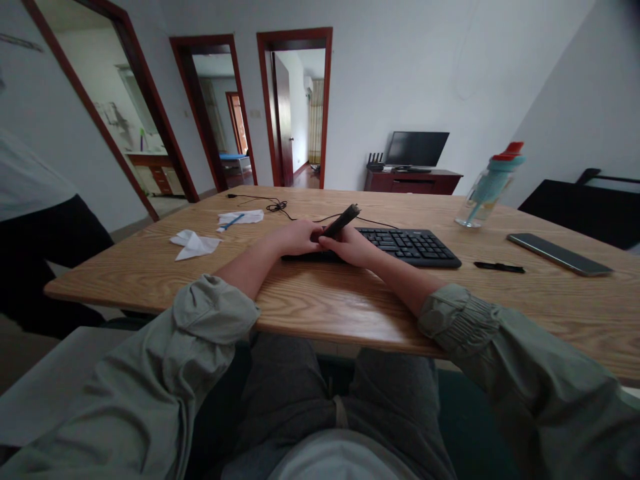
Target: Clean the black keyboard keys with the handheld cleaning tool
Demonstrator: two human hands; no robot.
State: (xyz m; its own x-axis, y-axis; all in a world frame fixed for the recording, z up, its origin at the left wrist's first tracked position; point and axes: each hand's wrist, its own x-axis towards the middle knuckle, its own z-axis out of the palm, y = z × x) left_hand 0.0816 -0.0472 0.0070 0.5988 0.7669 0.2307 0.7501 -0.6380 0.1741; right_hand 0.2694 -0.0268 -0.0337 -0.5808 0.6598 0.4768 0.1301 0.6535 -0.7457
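Both my hands meet over the black keyboard [417, 248], which lies near the front of the wooden table. A black rod-shaped tool [341, 223] with a rough, blunt tip slants up to the right between them. My left hand [299, 238] has its fingers closed around the tool's lower end. My right hand [354, 248] grips it too, with the thumb pressed along its near side. The fingers partly hide the lower end of the tool and the keyboard's left part.
On the wooden table [320, 310] are crumpled tissue [194, 245], a blue stick [233, 222] on another tissue [253, 217], and a black cable [277, 206]. To the right are a water bottle [485, 190], a slim black object [500, 267] and a dark flat device [557, 254]. A person [45, 227] stands left.
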